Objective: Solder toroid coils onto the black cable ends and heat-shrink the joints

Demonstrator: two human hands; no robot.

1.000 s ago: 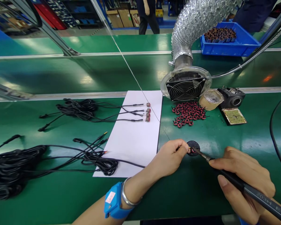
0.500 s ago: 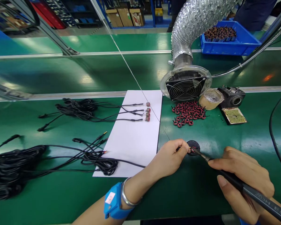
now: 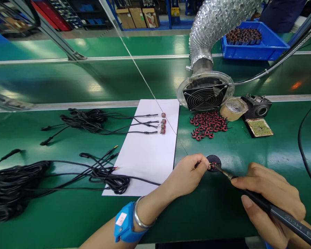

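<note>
My left hand (image 3: 187,175) is pinched shut on a thin cable end, pressing it against a small red coil on a round black pad (image 3: 214,162) on the green bench. My right hand (image 3: 271,199) is wrapped around a black soldering iron (image 3: 272,211), whose tip touches the coil on the pad. A blue wrist strap (image 3: 124,222) and a metal bangle sit on my left wrist. The cable from my left hand runs left over a white sheet (image 3: 147,148) to a black coil of wire (image 3: 115,181).
A pile of red coils (image 3: 208,124) lies before a fume extractor fan (image 3: 205,95) with a silver duct. A tape roll (image 3: 232,109), iron stand (image 3: 256,105) and sponge tray (image 3: 259,127) lie right. Black cable bundles (image 3: 12,186) lie left. Three finished cables (image 3: 145,124) rest on the sheet. A blue bin (image 3: 259,43) stands far right.
Both hands have stayed on the pad with the iron tip on the coil. A person at the back has walked out of sight; the view shifted slightly.
</note>
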